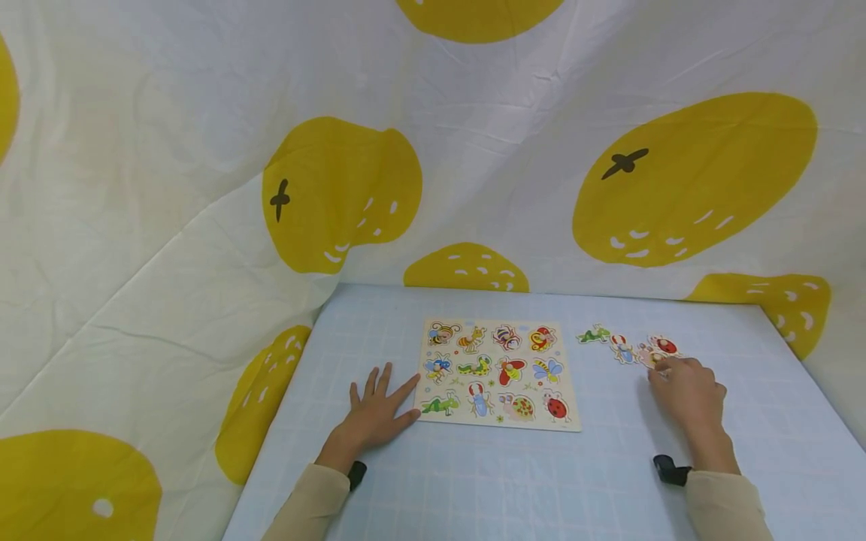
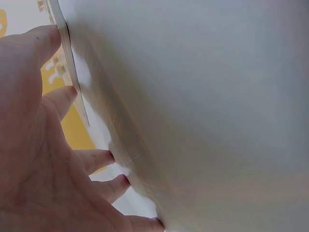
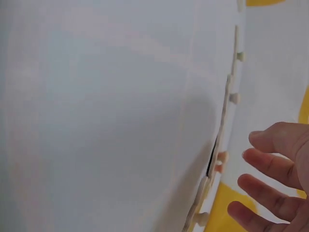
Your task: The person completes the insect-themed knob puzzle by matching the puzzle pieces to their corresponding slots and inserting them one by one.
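My left hand (image 1: 372,417) lies with fingers spread at the left edge of a wooden insect puzzle board (image 1: 567,383). In the left wrist view the thumb and index fingertip touch the board's edge (image 2: 72,70), the other fingertips resting on the table. My right hand (image 1: 688,394) hovers over loose puzzle pieces, fingers loosely bent and holding nothing in the right wrist view. Nearest it are a snail piece (image 1: 646,355), partly covered by the fingers, and a ladybug piece (image 1: 666,345). A blue beetle piece (image 1: 621,350) and a green grasshopper piece (image 1: 594,334) lie to their left.
The board bears several insect pictures in rows. Small pegs (image 3: 234,98) stick up from the loose pieces. A pale blue checked cloth (image 1: 487,481) covers the table. A white curtain with yellow fruit prints (image 1: 487,150) hangs behind and at the left. Dark wrist straps (image 1: 670,471) show near both sleeves.
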`<state>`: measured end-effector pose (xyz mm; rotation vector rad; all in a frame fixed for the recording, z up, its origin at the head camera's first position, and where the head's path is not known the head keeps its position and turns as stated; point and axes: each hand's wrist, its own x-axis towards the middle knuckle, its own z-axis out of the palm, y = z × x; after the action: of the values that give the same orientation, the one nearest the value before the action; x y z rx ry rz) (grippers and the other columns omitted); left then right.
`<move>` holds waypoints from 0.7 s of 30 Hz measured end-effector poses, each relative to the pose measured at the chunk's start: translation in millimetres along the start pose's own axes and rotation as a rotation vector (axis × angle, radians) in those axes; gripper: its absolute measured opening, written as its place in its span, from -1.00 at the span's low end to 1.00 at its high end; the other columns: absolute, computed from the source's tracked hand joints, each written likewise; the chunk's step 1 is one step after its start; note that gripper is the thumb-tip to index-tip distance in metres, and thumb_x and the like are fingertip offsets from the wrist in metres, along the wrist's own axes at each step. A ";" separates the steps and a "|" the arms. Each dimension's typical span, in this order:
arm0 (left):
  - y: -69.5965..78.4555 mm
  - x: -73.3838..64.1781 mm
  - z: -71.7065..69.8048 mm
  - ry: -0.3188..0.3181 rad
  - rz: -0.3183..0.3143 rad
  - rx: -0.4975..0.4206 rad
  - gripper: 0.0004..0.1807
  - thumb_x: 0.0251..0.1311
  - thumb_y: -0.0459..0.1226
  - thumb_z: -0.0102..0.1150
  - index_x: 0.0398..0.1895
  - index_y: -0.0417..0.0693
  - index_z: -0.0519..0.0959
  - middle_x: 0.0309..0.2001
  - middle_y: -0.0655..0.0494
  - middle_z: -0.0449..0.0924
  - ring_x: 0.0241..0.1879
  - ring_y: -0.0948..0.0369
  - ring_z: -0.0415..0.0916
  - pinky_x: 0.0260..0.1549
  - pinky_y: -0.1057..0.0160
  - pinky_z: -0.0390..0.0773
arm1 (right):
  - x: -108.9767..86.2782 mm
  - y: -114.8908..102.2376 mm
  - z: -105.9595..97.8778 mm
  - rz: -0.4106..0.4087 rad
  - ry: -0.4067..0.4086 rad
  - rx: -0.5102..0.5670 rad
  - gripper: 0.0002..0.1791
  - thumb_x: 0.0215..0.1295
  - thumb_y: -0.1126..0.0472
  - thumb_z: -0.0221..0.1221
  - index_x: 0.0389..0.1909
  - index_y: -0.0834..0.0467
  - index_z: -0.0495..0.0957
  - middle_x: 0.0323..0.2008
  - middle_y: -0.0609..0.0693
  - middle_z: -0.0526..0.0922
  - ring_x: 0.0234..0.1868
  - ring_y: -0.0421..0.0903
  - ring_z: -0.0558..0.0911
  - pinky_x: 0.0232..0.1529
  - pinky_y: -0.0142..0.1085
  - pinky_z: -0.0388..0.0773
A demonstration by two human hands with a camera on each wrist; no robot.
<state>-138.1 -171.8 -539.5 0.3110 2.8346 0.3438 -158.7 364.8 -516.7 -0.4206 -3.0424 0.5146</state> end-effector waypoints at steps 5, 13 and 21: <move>-0.2 -0.3 0.1 -0.002 -0.004 0.000 -0.24 0.33 0.31 -0.03 0.56 0.52 0.10 0.60 -0.15 -0.24 0.53 -0.24 -0.35 0.28 -0.49 -0.30 | 0.8 12.7 -3.8 0.049 0.009 0.026 -0.65 0.36 0.21 0.17 -0.02 0.43 0.55 0.04 0.55 0.38 0.03 0.52 0.29 -0.06 0.42 0.21; -1.0 1.6 2.1 -0.007 -0.003 0.019 -0.24 0.32 0.32 -0.05 0.57 0.53 0.08 0.60 -0.15 -0.25 0.53 -0.24 -0.36 0.27 -0.50 -0.30 | 5.3 32.9 -8.6 0.125 -0.003 0.048 -0.62 0.38 0.20 0.11 0.01 0.46 0.48 0.01 0.56 0.35 0.01 0.53 0.27 -0.05 0.44 0.18; -1.6 2.1 2.4 -0.002 0.002 0.012 -0.23 0.32 0.32 -0.04 0.56 0.53 0.09 0.60 -0.15 -0.24 0.53 -0.24 -0.35 0.27 -0.50 -0.30 | 6.3 37.3 -10.7 0.189 -0.051 0.011 -0.62 0.35 0.21 0.13 -0.04 0.50 0.47 -0.07 0.55 0.38 -0.03 0.52 0.31 -0.04 0.42 0.21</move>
<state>-139.7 -172.4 -542.7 0.3161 2.8352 0.3262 -154.3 403.8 -518.9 -0.7094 -3.0631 0.5574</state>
